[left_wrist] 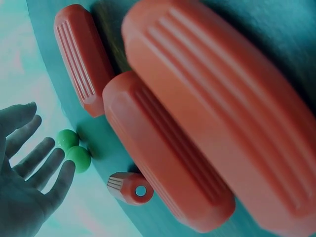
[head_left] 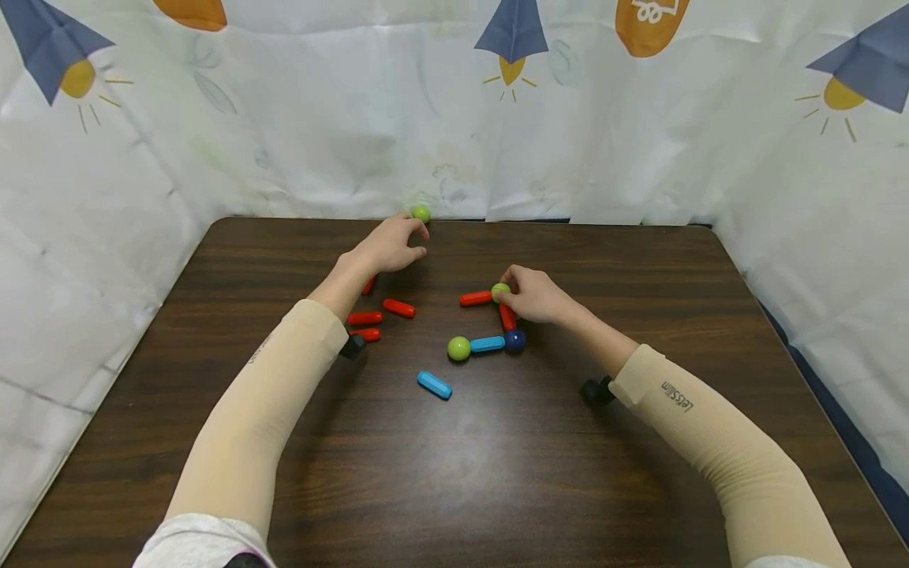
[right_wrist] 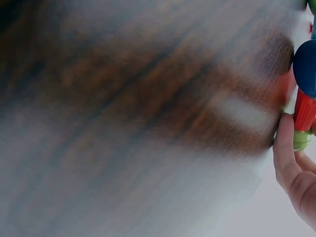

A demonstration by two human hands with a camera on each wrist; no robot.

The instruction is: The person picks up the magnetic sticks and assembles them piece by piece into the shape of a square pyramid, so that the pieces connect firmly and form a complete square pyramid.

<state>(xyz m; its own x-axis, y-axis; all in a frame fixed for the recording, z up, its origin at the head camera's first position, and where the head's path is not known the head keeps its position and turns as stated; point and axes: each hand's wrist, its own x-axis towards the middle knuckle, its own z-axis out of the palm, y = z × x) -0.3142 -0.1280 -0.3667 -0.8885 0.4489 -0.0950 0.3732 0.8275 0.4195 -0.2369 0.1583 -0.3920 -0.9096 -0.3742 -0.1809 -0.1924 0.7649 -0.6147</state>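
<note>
At the table's far edge my left hand (head_left: 392, 243) reaches with loosely spread fingers beside a green ball (head_left: 421, 214). Two green balls (left_wrist: 79, 159) show near its fingertips in the left wrist view; whether they touch is unclear. My right hand (head_left: 536, 295) pinches another green ball (head_left: 501, 293) between thumb and fingers. That ball joins a red rod (head_left: 476, 299) to a second red rod (head_left: 507, 317). The second rod meets a dark blue ball (head_left: 514, 341), followed by a light blue rod (head_left: 488, 344) and a green end ball (head_left: 459, 349).
Several loose red rods (head_left: 399, 308) lie beneath and beside the left forearm, some partly hidden by it. A loose light blue rod (head_left: 435, 385) lies nearer the front of the brown table (head_left: 454, 489). A patterned white curtain (head_left: 369, 118) hangs behind the table.
</note>
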